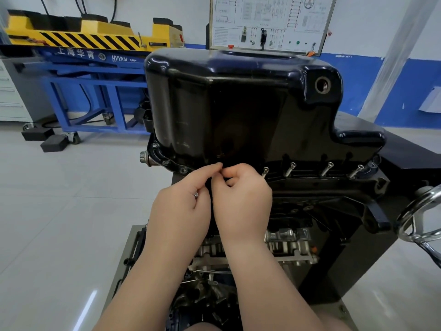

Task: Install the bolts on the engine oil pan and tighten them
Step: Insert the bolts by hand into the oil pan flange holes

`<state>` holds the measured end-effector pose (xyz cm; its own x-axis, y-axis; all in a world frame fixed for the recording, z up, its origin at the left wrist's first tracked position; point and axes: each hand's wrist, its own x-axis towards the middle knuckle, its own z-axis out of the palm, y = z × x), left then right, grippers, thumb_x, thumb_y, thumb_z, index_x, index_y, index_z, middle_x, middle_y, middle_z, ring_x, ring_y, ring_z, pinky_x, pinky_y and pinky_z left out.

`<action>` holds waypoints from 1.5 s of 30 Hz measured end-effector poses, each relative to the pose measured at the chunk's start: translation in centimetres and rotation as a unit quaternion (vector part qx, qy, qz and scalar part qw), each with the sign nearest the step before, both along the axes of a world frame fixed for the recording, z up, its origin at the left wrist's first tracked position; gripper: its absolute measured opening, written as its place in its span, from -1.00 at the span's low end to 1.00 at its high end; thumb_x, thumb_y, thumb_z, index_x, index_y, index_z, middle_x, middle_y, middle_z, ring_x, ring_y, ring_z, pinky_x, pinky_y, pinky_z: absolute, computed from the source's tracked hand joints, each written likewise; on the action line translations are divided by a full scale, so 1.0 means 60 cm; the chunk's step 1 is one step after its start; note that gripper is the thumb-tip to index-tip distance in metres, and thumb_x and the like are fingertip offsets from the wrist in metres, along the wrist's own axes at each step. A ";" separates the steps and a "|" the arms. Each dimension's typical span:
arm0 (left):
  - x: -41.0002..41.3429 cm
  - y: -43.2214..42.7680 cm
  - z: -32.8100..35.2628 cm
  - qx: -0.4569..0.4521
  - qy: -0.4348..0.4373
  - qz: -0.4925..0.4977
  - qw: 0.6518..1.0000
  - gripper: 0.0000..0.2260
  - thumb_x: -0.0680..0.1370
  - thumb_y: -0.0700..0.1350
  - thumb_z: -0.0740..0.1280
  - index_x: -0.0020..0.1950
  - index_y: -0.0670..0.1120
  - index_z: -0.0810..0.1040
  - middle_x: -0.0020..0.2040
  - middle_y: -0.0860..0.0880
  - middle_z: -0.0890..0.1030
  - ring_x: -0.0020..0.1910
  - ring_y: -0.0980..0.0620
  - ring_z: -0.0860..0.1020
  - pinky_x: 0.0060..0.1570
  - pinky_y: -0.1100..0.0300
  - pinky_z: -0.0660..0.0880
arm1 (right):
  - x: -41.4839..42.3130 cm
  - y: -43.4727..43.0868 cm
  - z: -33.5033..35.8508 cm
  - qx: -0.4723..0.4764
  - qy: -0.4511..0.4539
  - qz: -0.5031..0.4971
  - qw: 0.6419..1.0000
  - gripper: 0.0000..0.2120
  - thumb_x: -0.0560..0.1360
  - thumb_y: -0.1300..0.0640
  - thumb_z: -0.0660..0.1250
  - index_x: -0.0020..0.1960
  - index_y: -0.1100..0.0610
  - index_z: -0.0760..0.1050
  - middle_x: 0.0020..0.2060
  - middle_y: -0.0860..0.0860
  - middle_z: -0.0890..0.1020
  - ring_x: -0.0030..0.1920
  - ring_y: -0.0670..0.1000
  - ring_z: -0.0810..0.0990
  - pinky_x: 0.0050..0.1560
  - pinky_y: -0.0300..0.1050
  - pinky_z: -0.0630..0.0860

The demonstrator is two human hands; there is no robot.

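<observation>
DESK: Which step does this frame catch?

PHOTOGRAPHER: Hand-starting, by my reading. A glossy black pressed-steel oil pan (pixel 238 103) sits bottom-up on the upturned grey metal engine (pixel 286 240), filling the centre of the frame. Four long round-headed silver bolts (pixel 290 169) stand tall and tilted along the pan's black flange (pixel 152 151), from five toward four o'clock, none of them seated. The small round flange holes (pixel 164 162) at the pan's seven and eight o'clock are bare.

DESK: And the hands?

PHOTOGRAPHER: Both meet at the pan's six o'clock. The left hand (pixel 181 206) is curled, with a spare silver bolt (pixel 196 194) tucked between its fingers and its forefinger stretched to the foot of the pan wall. The right hand (pixel 241 199) is bunched tight, thumb against forefinger as if pinching. Its own knuckles hide whatever it grips, so I cannot tell.

DESK: Next?

PHOTOGRAPHER: Likely a bolt must meet its hole squarely and take a few threads by fingertip, then the spare goes toward seven o'clock. Tightening calls for a tool, and none shows here. Only a chrome handwheel (pixel 420 211) sits at the frame's three o'clock.
</observation>
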<state>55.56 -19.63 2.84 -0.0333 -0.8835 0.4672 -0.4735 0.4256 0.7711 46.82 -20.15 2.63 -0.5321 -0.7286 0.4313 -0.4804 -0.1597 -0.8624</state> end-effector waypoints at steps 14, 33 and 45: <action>0.003 -0.012 0.013 0.022 0.039 -0.040 0.998 -0.58 0.53 -0.26 0.13 -0.03 0.25 0.61 -0.47 0.27 0.52 -0.55 0.23 0.40 -0.55 0.48 0.27 | -0.001 0.010 -0.006 -0.003 -0.015 0.028 0.999 -0.87 0.50 0.05 0.34 -0.22 -0.01 0.59 -0.52 -0.03 0.58 -0.47 -0.07 0.56 -0.37 -0.15 0.54; 0.010 -0.013 0.011 -0.021 -0.015 -0.023 0.999 -0.56 0.50 -0.25 0.15 0.01 0.30 0.59 -0.25 0.28 0.61 -0.39 0.23 0.51 -0.44 0.48 0.36 | -0.001 0.009 -0.006 -0.024 -0.014 0.044 0.999 -0.89 0.50 0.08 0.34 -0.19 0.03 0.59 -0.55 -0.07 0.53 -0.48 -0.11 0.52 -0.40 -0.29 0.47; -0.017 -0.015 0.045 -0.003 -0.177 0.095 0.980 -0.81 0.56 0.08 0.21 -0.06 -0.04 0.42 -0.34 0.07 0.45 -0.32 0.03 0.41 -0.45 0.26 0.23 | -0.002 -0.006 -0.006 0.007 -0.014 0.002 1.000 -0.81 0.47 0.05 0.33 -0.31 0.00 0.45 -0.52 -0.09 0.48 -0.47 -0.04 0.48 -0.40 -0.07 0.50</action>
<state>54.54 -20.52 5.56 -0.0299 -0.8869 0.4610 -0.7815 0.3083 0.5424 46.71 -20.49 2.27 -0.5404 -0.7373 0.4054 -0.4553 -0.1489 -0.8778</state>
